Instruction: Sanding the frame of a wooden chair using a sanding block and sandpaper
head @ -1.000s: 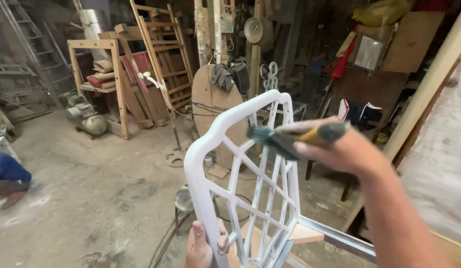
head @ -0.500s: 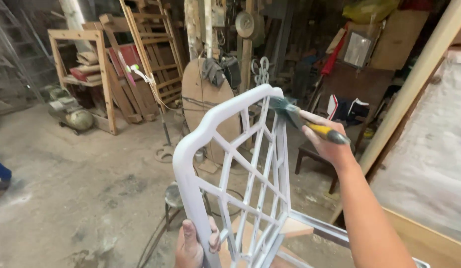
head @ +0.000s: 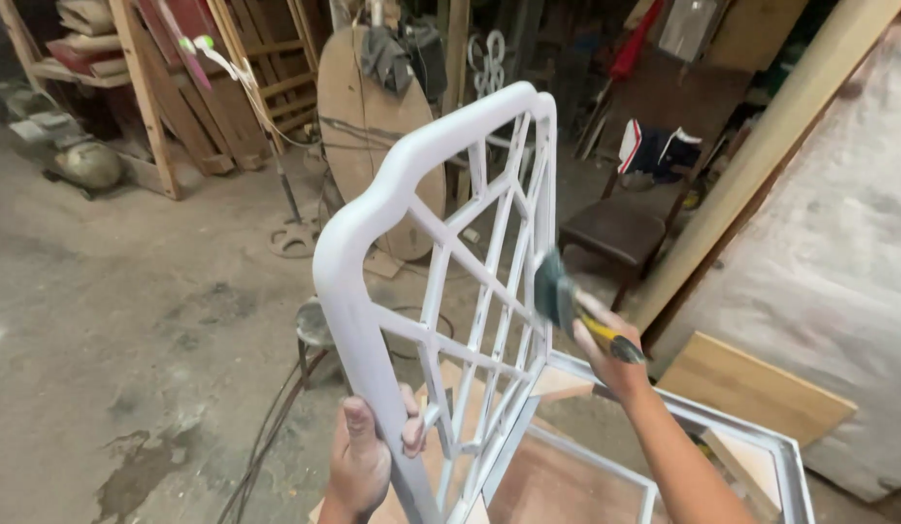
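Observation:
A white-painted chair with a lattice backrest (head: 441, 243) stands in front of me, its seat frame (head: 722, 427) running off to the lower right. My left hand (head: 368, 461) grips the left upright of the backrest near its bottom. My right hand (head: 615, 354) holds a paintbrush (head: 567, 301) with a yellow-and-dark handle. Its dark bristles press against the right upright of the backrest, about halfway down.
A dusty concrete floor with a dark stain (head: 140, 475) lies to the left. A round wooden board (head: 373, 126), wooden frames (head: 149, 87), a compressor (head: 81, 160) and a dark chair (head: 615, 233) stand behind. A pale beam (head: 761, 146) and a wood panel (head: 751, 388) are on the right.
My right hand has moved the brush down from the top right corner of the backrest to the middle of the right upright. The view has tilted downward. My left hand keeps its grip.

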